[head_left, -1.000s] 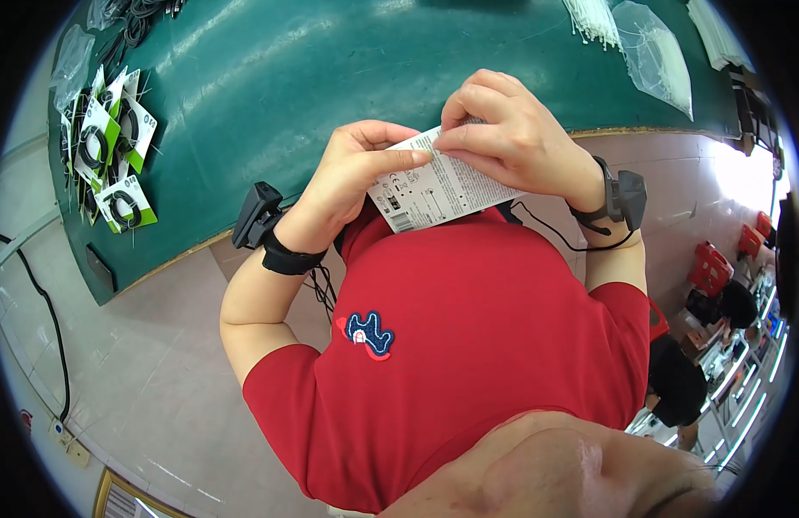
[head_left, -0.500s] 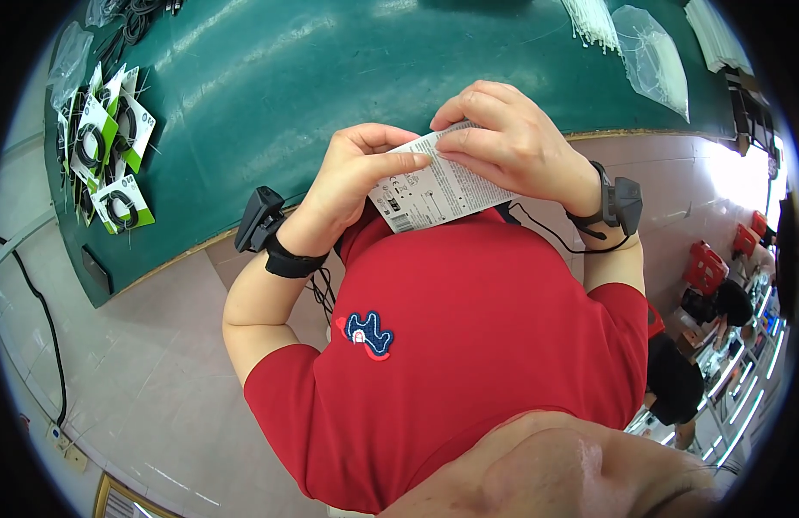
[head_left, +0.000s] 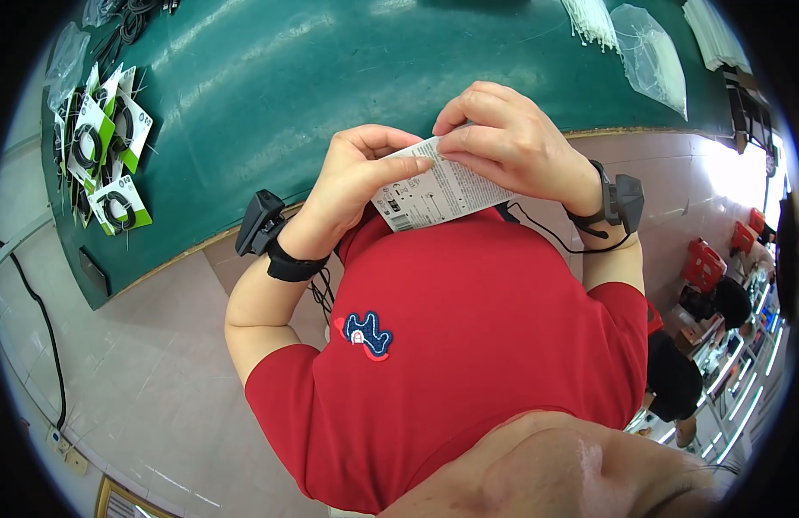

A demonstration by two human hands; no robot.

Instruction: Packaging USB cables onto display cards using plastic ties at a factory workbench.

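Note:
Close in front of my chest, at the near edge of the green table, I hold a white printed packaging card [head_left: 434, 197] between both hands. My left hand [head_left: 362, 173] pinches its left part, the thumb lying across the printed face. At the card's upper right edge, the fingers of my right hand [head_left: 509, 142] are bent and pressed together on it. The card's far side is hidden, and so is anything behind it. Each wrist wears a black strap with a dark device.
At the table's [head_left: 270, 112] left side lies a pile of carded black cables [head_left: 97, 142]. Loose black cables [head_left: 133, 24] are behind it. White cable ties [head_left: 589, 22] and a clear bag of ties [head_left: 652, 65] lie at the far right. Other people sit beyond on the right.
Almost nothing differs. The view shifts very slightly, and both hands keep their hold on the card with only tiny finger movement.

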